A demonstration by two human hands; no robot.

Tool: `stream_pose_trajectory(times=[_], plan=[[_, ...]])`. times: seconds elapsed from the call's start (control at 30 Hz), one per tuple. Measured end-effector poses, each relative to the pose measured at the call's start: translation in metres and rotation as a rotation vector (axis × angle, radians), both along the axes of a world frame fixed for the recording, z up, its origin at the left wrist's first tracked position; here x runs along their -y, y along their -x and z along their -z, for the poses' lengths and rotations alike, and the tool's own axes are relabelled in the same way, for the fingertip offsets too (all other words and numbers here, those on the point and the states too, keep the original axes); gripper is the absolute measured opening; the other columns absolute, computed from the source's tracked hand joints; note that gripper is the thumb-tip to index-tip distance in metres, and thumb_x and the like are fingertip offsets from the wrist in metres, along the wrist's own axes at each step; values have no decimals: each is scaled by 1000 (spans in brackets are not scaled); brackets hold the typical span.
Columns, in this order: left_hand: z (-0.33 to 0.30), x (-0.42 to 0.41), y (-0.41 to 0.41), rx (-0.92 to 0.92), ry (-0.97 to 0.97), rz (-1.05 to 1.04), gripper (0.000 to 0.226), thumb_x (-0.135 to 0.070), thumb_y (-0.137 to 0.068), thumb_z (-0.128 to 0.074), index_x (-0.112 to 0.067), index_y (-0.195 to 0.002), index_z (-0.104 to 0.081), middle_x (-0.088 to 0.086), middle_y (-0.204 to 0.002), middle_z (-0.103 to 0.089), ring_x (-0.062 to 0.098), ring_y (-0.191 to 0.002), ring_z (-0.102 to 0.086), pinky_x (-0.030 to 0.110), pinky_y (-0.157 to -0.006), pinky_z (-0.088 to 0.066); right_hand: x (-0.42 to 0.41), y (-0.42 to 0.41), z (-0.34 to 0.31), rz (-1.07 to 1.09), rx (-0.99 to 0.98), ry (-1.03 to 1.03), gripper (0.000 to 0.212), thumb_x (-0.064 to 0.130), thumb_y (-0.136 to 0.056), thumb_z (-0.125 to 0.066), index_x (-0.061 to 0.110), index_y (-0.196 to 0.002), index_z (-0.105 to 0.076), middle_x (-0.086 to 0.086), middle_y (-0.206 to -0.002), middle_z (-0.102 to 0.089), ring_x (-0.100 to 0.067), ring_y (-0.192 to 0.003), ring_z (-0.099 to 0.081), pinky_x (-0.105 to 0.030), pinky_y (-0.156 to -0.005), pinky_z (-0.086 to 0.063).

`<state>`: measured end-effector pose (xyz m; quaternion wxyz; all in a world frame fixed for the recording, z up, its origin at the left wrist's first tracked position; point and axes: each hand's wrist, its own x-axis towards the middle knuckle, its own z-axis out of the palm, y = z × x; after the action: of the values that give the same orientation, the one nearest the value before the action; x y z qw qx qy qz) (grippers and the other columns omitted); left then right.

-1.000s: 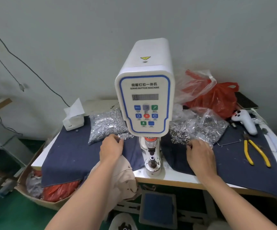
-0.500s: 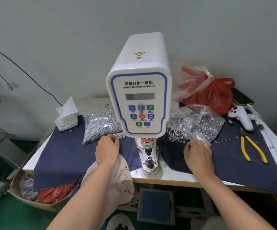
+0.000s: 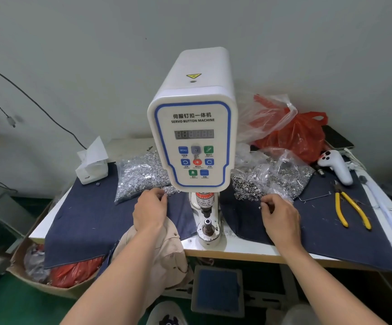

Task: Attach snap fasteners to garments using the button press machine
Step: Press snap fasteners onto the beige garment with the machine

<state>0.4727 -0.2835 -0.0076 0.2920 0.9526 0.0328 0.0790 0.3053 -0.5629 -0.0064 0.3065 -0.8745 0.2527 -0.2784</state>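
The white servo button press machine [image 3: 193, 127] stands at the table's middle, its lower die [image 3: 208, 225] bare. A beige garment [image 3: 166, 249] hangs over the front edge under my left forearm. My left hand [image 3: 150, 209] rests beside a pile of silver snap parts [image 3: 141, 174], fingertips pinched at the loose pieces by its near edge. My right hand [image 3: 280, 216] lies on the blue cloth in front of a clear bag of silver snap rings [image 3: 272, 179], fingers curled around a small snap piece.
Dark blue cloth [image 3: 91, 216] covers the table on both sides of the machine. Yellow-handled pliers [image 3: 349, 209], a white controller [image 3: 337, 166] and a red plastic bag [image 3: 296, 134] are at the right. A tissue box [image 3: 91, 168] sits back left. A foot pedal [image 3: 217, 289] lies below.
The view has shifted slightly. My right hand has drawn back a little from the snap ring bag; my left hand stays at the pile's edge.
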Motion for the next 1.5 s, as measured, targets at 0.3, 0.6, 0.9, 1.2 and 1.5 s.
stream_pose_trajectory(times=[0.3, 0.6, 0.9, 1.2, 1.5], plan=[[0, 0, 0, 25, -38, 55, 19, -34, -103, -60, -36, -114, -76, -5, -125, -67, 32, -108, -65, 42, -86, -49, -1, 2, -2, -8, 124, -35, 14, 9, -89, -78, 14, -101, -80, -2, -92, -80, -28, -91, -75, -42, -83, -58], [3, 1, 0, 22, -26, 40, 17, -30, -106, -57, -29, -114, -72, -1, -124, -67, 32, -102, -65, 39, -80, -42, -36, 0, -20, -171, 56, -422, 13, 15, -86, -82, 26, -84, -77, 14, -78, -75, 1, -77, -69, -19, -76, -53], [-2, -1, 2, -5, -23, 40, 18, -32, -105, -59, -24, -116, -71, 2, -126, -61, 34, -104, -64, 40, -82, -43, -81, 6, -40, -258, -82, -893, 13, 21, -88, -79, 17, -76, -81, 5, -59, -64, -4, -52, -48, -15, -54, -42], [-4, -2, 5, -6, -25, 34, 21, -33, -105, -60, -22, -113, -76, 3, -127, -60, 35, -105, -65, 43, -87, -50, -92, 1, -57, -200, -153, -1472, 4, 1, -87, -76, 1, -90, -76, -12, -80, -76, -8, -61, -69, -18, -54, -50], [0, -2, 4, 43, 28, 6, 19, -31, -108, -53, -24, -109, -71, 0, -117, -65, 29, -94, -61, 39, -80, -40, -95, -2, -65, -189, -201, -1650, 15, 4, -89, -73, 2, -74, -74, -13, -73, -72, -13, -56, -60, -22, -48, -49]])
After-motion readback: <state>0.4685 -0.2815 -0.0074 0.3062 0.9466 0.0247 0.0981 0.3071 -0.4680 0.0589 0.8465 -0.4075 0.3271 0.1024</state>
